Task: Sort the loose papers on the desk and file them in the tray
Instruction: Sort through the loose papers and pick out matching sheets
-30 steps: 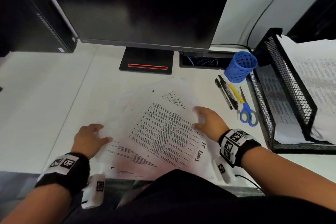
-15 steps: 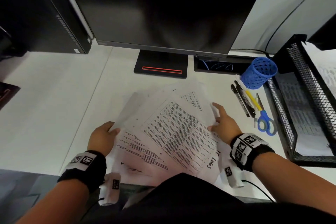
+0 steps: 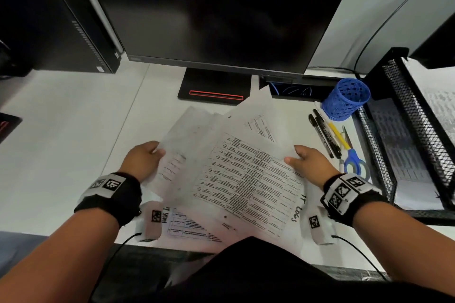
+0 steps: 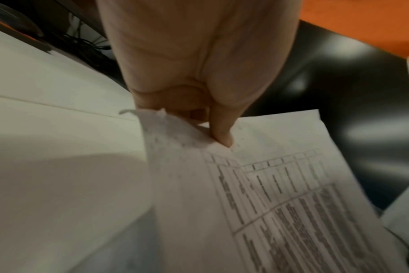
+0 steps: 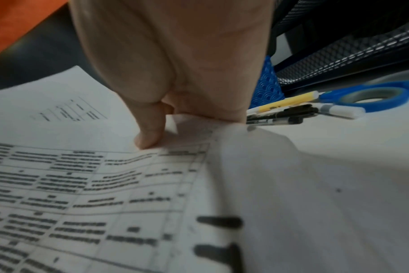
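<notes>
Gathering the loose papers (image 3: pixel 229 170) is the step I am working on: my left hand (image 3: pixel 144 160) is pinching the fanned sheets at their left edge, thumb on top, and my right hand (image 3: pixel 307 162) is pinching their right edge the same way. The sheets are spanning between both grips near the desk's (image 3: pixel 61 145) front edge, overlapping crookedly. Next, I judge, I am squaring them into 1 stack before carrying it to the mesh tray (image 3: pixel 416 115) at the desk's right edge.
</notes>
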Motion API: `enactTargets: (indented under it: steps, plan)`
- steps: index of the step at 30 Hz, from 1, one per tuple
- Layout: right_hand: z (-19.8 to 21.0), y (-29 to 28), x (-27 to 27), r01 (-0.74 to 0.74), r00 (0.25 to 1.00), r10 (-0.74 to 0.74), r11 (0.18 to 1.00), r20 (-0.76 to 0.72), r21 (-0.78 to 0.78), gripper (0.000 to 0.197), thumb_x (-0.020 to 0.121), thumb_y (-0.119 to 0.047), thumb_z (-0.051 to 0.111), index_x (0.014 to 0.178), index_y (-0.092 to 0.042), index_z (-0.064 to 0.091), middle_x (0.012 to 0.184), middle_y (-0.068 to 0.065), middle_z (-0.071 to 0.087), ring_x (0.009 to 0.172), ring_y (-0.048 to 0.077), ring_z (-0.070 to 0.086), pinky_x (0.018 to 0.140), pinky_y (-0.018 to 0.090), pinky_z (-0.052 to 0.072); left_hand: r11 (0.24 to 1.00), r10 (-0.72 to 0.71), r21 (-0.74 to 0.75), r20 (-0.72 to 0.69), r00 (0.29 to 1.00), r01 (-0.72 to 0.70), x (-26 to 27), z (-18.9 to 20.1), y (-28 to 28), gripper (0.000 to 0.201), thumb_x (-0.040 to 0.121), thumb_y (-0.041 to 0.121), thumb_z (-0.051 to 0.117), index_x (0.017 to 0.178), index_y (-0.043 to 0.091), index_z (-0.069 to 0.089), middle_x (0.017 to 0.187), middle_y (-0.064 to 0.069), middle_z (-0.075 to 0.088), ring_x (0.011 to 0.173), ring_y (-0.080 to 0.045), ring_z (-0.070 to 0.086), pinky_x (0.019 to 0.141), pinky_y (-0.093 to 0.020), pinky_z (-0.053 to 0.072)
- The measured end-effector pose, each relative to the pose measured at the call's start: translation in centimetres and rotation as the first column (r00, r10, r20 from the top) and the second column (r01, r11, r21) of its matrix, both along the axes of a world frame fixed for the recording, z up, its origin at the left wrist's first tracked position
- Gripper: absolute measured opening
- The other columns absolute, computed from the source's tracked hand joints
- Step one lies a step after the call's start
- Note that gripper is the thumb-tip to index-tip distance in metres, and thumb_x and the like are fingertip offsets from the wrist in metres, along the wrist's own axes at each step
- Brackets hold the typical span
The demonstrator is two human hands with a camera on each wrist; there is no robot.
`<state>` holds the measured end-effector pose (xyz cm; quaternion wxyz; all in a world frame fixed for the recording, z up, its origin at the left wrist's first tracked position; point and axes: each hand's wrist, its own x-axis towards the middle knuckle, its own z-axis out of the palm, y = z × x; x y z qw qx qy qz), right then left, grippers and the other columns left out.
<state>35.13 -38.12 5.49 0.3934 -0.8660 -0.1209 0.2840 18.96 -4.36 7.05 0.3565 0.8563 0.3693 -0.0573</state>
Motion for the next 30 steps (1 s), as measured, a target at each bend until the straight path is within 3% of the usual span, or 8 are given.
enactTargets:
  steps: [4, 9, 11, 13, 16, 19, 22, 30]
  plan:
    - [0.4, 1.4, -0.6, -0.020, 0.997, 0.025, 0.998, 0.075, -0.064, 0.014, 0.091, -0.023, 0.060, 0.099, -0.013, 0.052, 0.070, -0.007, 0.050, 0.064, 0.005, 0.045, 0.058, 0.016, 0.034, 0.990, -0.096, -0.091, 0.144, 0.985, 0.110, 1.4, 1.7, -2.3, 0.032, 0.085, 0.002, 0.056, 0.077, 0.032, 0.062, 0.075, 0.013, 0.064, 0.068, -0.004, 0.054, 0.054, -0.016, 0.039]
    - [0.5, 2.2, -1.5, 0.017, 1.000, -0.018, 0.998, 0.018, 0.063, 0.038, 0.088, -0.008, 0.062, 0.119, -0.021, 0.044, 0.080, -0.010, 0.051, 0.073, 0.008, 0.053, 0.052, 0.006, 0.040, 0.973, -0.135, -0.148, 0.254, 0.958, 0.177, 1.5, 2.8, -4.2, 0.026, 0.090, 0.009, 0.058, 0.078, 0.031, 0.065, 0.064, 0.027, 0.065, 0.061, 0.011, 0.057, 0.053, -0.001, 0.039]
    - [0.4, 1.8, -1.3, 0.035, 0.999, -0.036, 0.998, 0.015, 0.050, 0.045, 0.089, -0.005, 0.060, 0.128, -0.022, 0.046, 0.101, -0.005, 0.055, 0.093, 0.011, 0.055, 0.069, 0.010, 0.044, 0.981, -0.019, -0.182, 0.281, 0.960, 0.072, 1.1, 2.1, -4.0, 0.014, 0.093, 0.020, 0.057, 0.087, 0.023, 0.070, 0.082, 0.017, 0.070, 0.075, 0.005, 0.061, 0.061, -0.006, 0.041]
    - [0.2, 1.1, -0.6, 0.062, 0.996, -0.060, 0.998, 0.060, -0.029, 0.027, 0.090, -0.005, 0.057, 0.117, -0.011, 0.055, 0.107, 0.007, 0.062, 0.097, 0.020, 0.057, 0.079, 0.023, 0.044, 0.983, 0.116, -0.165, 0.245, 0.963, -0.076, 0.6, 0.7, -3.5, 0.016, 0.093, 0.022, 0.057, 0.102, 0.016, 0.069, 0.105, 0.001, 0.068, 0.094, -0.012, 0.059, 0.077, -0.018, 0.041]
    - [-0.3, -0.5, 0.4, 0.131, 0.988, -0.113, 0.975, 0.104, -0.181, 0.002, 0.090, -0.004, 0.052, 0.089, -0.006, 0.052, 0.087, 0.012, 0.059, 0.083, 0.023, 0.051, 0.073, 0.025, 0.037, 0.969, 0.240, -0.074, 0.054, 0.969, -0.235, -1.0, -2.1, -2.6, 0.034, 0.089, 0.022, 0.062, 0.122, 0.012, 0.061, 0.126, -0.010, 0.059, 0.113, -0.026, 0.055, 0.095, -0.030, 0.039]
    - [-0.7, -1.6, 1.2, 0.169, 0.984, -0.139, 0.937, 0.116, -0.307, 0.008, 0.088, -0.005, 0.051, 0.089, 0.002, 0.055, 0.086, 0.013, 0.057, 0.085, 0.027, 0.051, 0.070, 0.025, 0.035, 0.925, 0.367, -0.066, -0.087, 0.926, -0.373, -2.6, -4.4, -2.4, 0.052, 0.080, 0.024, 0.070, 0.129, 0.014, 0.055, 0.133, -0.016, 0.051, 0.118, -0.034, 0.052, 0.101, -0.037, 0.042]
    - [-1.2, -1.5, 1.6, 0.133, 0.991, -0.109, 0.896, 0.081, -0.424, 0.032, 0.092, -0.013, 0.052, 0.117, 0.007, 0.055, 0.114, 0.020, 0.061, 0.108, 0.033, 0.056, 0.082, 0.029, 0.041, 0.894, 0.442, -0.026, -0.103, 0.891, -0.447, -3.2, -5.3, -3.2, 0.061, 0.074, 0.023, 0.072, 0.131, 0.016, 0.052, 0.130, -0.015, 0.053, 0.117, -0.035, 0.053, 0.101, -0.039, 0.044]
    - [-2.3, 0.1, 1.2, 0.017, 1.000, -0.019, 0.871, 0.001, -0.491, 0.061, 0.085, -0.034, 0.065, 0.131, 0.003, 0.049, 0.134, 0.017, 0.054, 0.123, 0.031, 0.050, 0.103, 0.035, 0.041, 0.927, 0.364, -0.091, -0.015, 0.931, -0.364, -2.8, -5.3, -5.3, 0.043, 0.081, 0.008, 0.068, 0.121, 0.006, 0.052, 0.117, -0.014, 0.062, 0.089, -0.026, 0.058, 0.077, -0.030, 0.044]
